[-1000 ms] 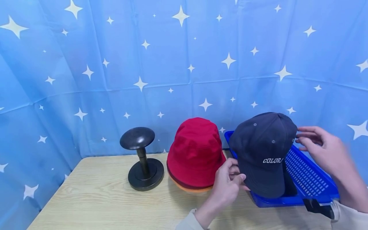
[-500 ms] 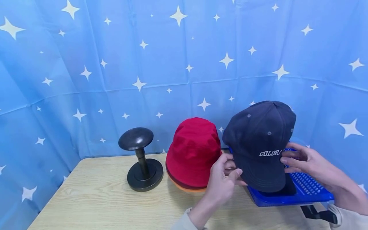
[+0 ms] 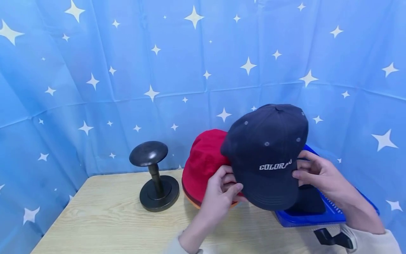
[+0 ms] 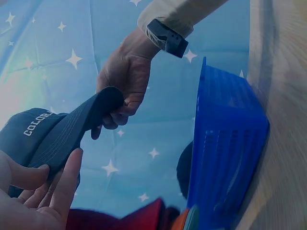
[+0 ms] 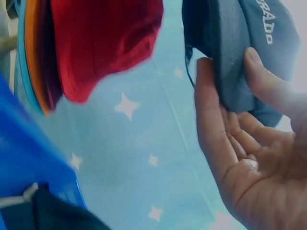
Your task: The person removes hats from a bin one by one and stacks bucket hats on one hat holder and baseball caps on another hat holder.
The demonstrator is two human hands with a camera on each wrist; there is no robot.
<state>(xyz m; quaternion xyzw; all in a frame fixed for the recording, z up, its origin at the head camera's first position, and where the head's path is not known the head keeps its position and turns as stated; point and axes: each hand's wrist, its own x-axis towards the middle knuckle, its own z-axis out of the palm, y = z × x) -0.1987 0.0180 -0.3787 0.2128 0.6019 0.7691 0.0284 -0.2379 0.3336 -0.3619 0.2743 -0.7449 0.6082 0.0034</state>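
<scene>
Between left hand [image 3: 217,197] and right hand [image 3: 321,176], fingers pinching its brim [image 3: 271,194], hangs a navy cap [image 3: 269,141]; beyond the left fingers, a red hat [image 3: 203,164].

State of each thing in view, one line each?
navy cap, held aloft, crown up
left grip, pinching the cap's brim
right grip, pinching the brim's other side
red bucket hat, crown up, topping a stack
black stand, upright, bare
blue basket, holding a dark item
</scene>
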